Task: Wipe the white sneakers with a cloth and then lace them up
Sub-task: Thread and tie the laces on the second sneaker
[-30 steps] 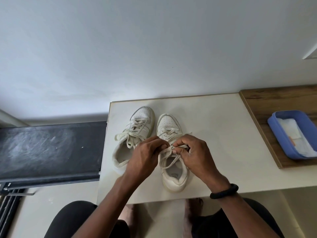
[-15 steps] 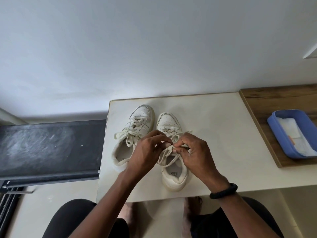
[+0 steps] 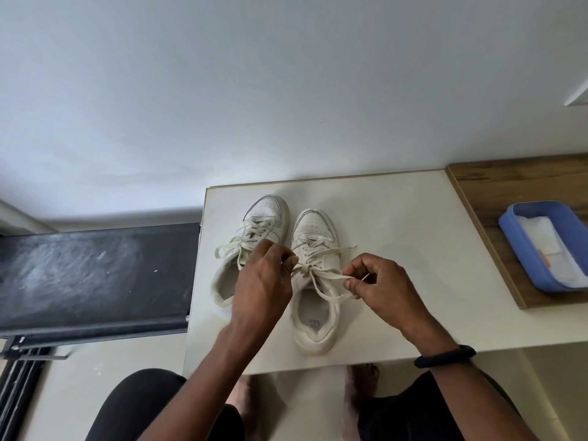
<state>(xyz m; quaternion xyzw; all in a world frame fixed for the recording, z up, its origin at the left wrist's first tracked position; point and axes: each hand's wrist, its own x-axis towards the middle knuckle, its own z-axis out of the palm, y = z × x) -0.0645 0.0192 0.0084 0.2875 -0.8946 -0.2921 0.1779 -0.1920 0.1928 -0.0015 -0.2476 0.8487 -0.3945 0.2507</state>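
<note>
Left hand (image 3: 264, 281) pinching lace (image 3: 321, 275), right hand (image 3: 378, 284) pinching its loop, right sneaker (image 3: 313, 281)

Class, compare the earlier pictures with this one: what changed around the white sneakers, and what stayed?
The left hand and right hand drew apart sideways, pulling the cream laces taut over the white leather sneaker nearer the blue plastic tray. Both keep their pinch. Both sneakers and the tray stayed put.

My left hand (image 3: 264, 284) hides much lacing of the left sneaker (image 3: 265, 208); the frame's right edge cuts off the blue tray (image 3: 517, 246).
</note>
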